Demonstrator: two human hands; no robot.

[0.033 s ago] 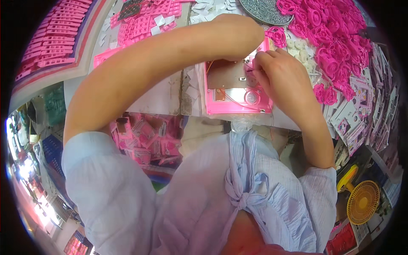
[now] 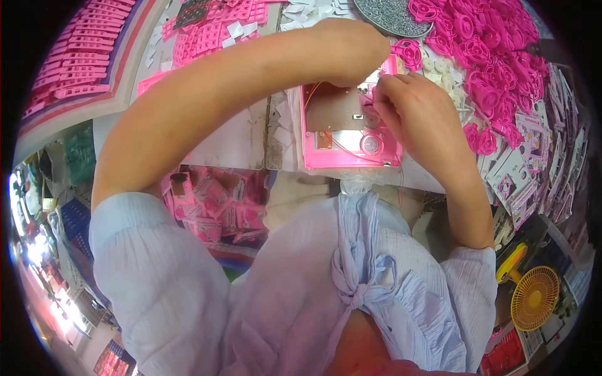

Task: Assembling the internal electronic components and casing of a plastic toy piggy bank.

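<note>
A pink plastic casing (image 2: 352, 164) lies open on the table in front of me. Inside it are a brown circuit board (image 2: 332, 109), a round speaker-like part (image 2: 372, 145) and thin wires. My left hand (image 2: 360, 51) bends over the casing's far end, its fingers hidden beneath the hand and wrist. At the casing's right side, my right hand (image 2: 419, 106) has its fingers curled together in a pinch over the inner parts. Whatever sits between those fingertips is too small to make out.
A round metal tray of small screws (image 2: 395, 17) stands at the far edge. Coiled bright-pink cords (image 2: 483, 69) heap up at the right, beside printed cards (image 2: 527, 169). Pink plastic parts (image 2: 216, 37) lie far left. A yellow fan (image 2: 535, 298) is at lower right.
My left forearm has shifted very slightly up and to the left. The right hand and the casing stay almost where they were.
</note>
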